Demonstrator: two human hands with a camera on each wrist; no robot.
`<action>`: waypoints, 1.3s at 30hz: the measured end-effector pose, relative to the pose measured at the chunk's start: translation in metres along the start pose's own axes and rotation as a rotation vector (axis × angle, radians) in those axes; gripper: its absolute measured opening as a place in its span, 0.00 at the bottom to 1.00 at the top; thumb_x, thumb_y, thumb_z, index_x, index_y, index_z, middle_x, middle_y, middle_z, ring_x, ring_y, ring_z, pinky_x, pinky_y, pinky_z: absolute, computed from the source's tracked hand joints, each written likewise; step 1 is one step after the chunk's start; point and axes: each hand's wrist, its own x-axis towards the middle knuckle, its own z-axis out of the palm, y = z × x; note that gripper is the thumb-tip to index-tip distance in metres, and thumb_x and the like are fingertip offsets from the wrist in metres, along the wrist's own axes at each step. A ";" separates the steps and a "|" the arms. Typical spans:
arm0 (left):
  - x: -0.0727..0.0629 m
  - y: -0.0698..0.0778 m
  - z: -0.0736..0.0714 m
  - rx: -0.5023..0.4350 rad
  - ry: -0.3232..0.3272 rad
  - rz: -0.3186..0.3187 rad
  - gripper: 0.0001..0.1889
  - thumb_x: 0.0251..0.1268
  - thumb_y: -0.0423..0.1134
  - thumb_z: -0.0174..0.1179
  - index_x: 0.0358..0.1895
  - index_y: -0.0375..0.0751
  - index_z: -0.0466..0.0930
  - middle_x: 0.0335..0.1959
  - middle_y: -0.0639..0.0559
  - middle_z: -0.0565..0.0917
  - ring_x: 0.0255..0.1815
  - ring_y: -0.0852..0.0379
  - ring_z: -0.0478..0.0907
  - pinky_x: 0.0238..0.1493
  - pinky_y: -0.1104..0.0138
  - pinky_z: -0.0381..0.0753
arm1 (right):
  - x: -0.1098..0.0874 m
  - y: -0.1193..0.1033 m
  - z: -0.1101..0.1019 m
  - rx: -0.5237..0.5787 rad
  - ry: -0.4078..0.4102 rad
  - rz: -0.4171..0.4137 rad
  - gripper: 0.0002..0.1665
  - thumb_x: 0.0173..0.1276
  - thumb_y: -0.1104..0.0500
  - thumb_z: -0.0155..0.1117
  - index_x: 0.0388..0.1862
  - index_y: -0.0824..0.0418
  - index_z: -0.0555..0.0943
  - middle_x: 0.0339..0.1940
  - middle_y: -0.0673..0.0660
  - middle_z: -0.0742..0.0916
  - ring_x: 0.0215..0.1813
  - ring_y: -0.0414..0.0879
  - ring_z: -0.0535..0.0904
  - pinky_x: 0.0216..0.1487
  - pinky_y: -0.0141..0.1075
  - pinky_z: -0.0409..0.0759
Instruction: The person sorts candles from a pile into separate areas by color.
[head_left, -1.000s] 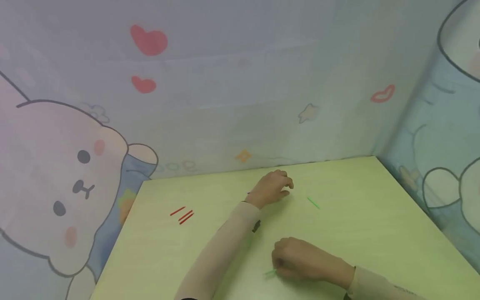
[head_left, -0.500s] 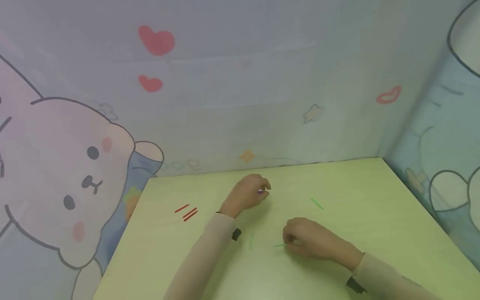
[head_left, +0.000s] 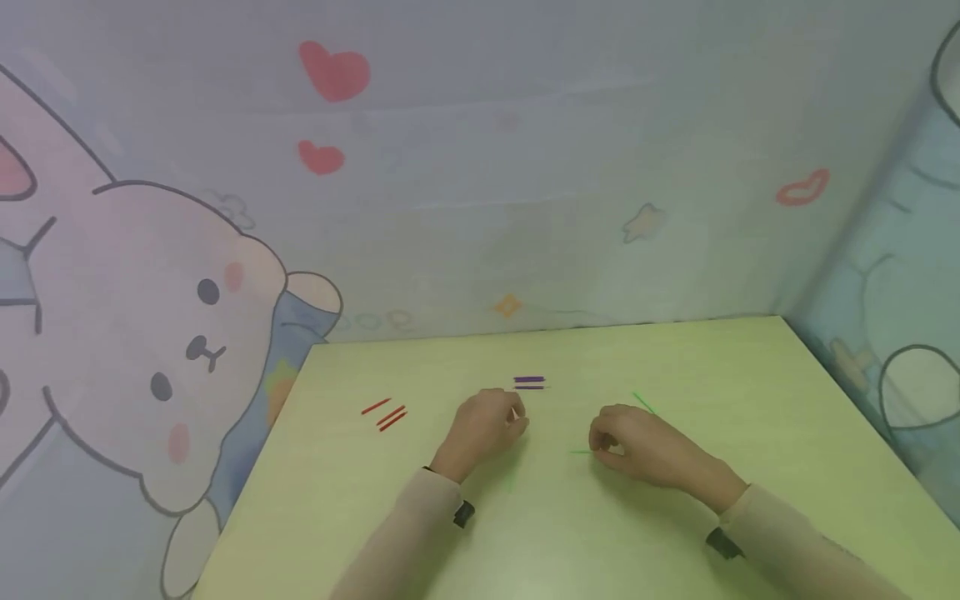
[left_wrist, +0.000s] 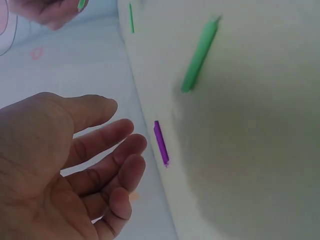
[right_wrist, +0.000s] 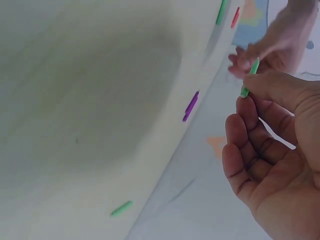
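Note:
My right hand [head_left: 645, 446] pinches a thin green candle [right_wrist: 254, 66] between thumb and index finger, its free end pointing left. My left hand [head_left: 483, 429] hovers over the middle of the table with loosely bent fingers and nothing in them. Just beyond that hand, two purple candles [head_left: 529, 379] lie side by side. A green candle [left_wrist: 201, 55] with a wick lies on the table in the left wrist view. Behind the right hand is another green candle [head_left: 643, 402], partly covered by it in the head view. Several red candles [head_left: 391, 415] lie slanted at the left.
The pale yellow-green table [head_left: 555, 533] ends at the back against a cloth wall [head_left: 465, 250] printed with hearts and cartoon animals. Further cloth walls rise at the left and right sides. Small dark wrist cameras sit under both wrists.
My left hand has drawn back toward me and left, uncovering the two purple candles. The right hand has moved away from me and a little right with its green candle. The head view has shifted slightly.

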 end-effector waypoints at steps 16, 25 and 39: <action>-0.028 0.005 0.026 0.113 -0.005 -0.032 0.12 0.67 0.47 0.79 0.42 0.41 0.93 0.38 0.51 0.89 0.39 0.55 0.85 0.40 0.65 0.85 | 0.009 0.044 -0.032 -0.056 0.138 0.239 0.08 0.73 0.66 0.73 0.37 0.53 0.87 0.35 0.45 0.86 0.41 0.44 0.82 0.46 0.45 0.85; -0.033 0.004 0.030 0.047 0.024 -0.002 0.06 0.66 0.36 0.76 0.44 0.40 0.94 0.39 0.51 0.90 0.40 0.56 0.86 0.42 0.67 0.86 | 0.003 0.073 -0.038 -0.004 0.185 0.414 0.02 0.75 0.64 0.71 0.40 0.62 0.88 0.39 0.56 0.90 0.40 0.50 0.85 0.41 0.48 0.86; -0.035 0.008 0.028 0.008 -0.005 -0.005 0.06 0.67 0.37 0.78 0.44 0.41 0.95 0.43 0.51 0.93 0.47 0.54 0.89 0.50 0.63 0.90 | -0.017 0.108 -0.037 0.013 0.156 0.627 0.08 0.72 0.64 0.63 0.41 0.68 0.86 0.39 0.64 0.90 0.33 0.51 0.81 0.31 0.43 0.81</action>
